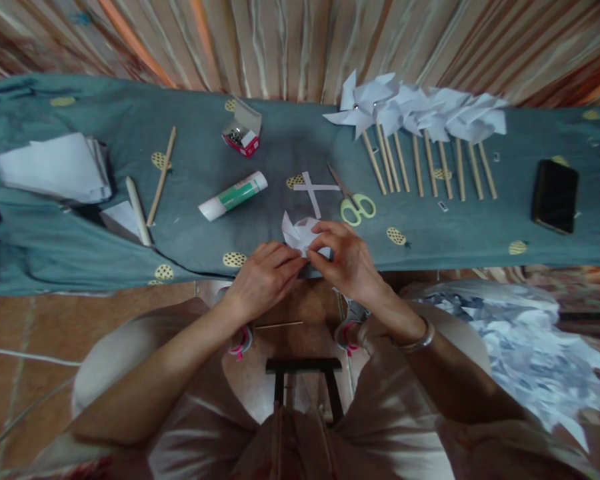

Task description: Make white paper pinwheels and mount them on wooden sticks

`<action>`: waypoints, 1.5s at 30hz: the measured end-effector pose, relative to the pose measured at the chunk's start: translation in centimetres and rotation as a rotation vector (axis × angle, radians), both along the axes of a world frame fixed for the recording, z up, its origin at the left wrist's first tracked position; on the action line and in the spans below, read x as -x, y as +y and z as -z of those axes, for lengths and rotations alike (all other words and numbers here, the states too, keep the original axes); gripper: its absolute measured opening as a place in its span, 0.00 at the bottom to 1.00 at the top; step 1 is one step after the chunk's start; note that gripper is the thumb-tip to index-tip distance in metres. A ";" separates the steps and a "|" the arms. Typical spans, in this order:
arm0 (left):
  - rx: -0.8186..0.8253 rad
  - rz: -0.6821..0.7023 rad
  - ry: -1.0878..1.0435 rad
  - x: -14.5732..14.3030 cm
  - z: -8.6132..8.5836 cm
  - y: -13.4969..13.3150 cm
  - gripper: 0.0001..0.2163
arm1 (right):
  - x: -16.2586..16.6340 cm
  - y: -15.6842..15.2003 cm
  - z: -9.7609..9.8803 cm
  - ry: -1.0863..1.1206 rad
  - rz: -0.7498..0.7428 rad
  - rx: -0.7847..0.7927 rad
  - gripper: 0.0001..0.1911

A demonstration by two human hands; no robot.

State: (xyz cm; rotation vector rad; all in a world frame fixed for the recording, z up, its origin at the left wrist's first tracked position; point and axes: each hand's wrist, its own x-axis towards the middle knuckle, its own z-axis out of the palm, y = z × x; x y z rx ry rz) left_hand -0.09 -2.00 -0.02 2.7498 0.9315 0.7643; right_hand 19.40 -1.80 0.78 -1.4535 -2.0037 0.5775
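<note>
A white paper pinwheel (301,230) with folded blades is between my hands at the front edge of the cloth-covered table. My left hand (270,272) pinches its near left side, fingers pressed together. From the right, my right hand (346,257) grips it with thumb and forefinger close to its middle. The fingertips hide part of the paper's centre. Just beyond lie two crossed white paper strips (311,190) and scissors (354,201) with pale green handles. A green and white glue stick (234,195) rests to the left.
Finished pinwheels on sticks (425,117) lie in a row at the back right, with a black phone (555,197) farther right. A red box of pins (243,133), loose sticks (163,175) and stacked paper (55,167) are leftward. A bag of paper pieces (535,347) sits below right.
</note>
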 end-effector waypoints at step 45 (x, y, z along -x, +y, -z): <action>0.384 -0.200 -0.320 1.8 -0.9 0.1 0.08 | 0.4 -1.3 0.5 -0.249 -0.173 -0.157 0.13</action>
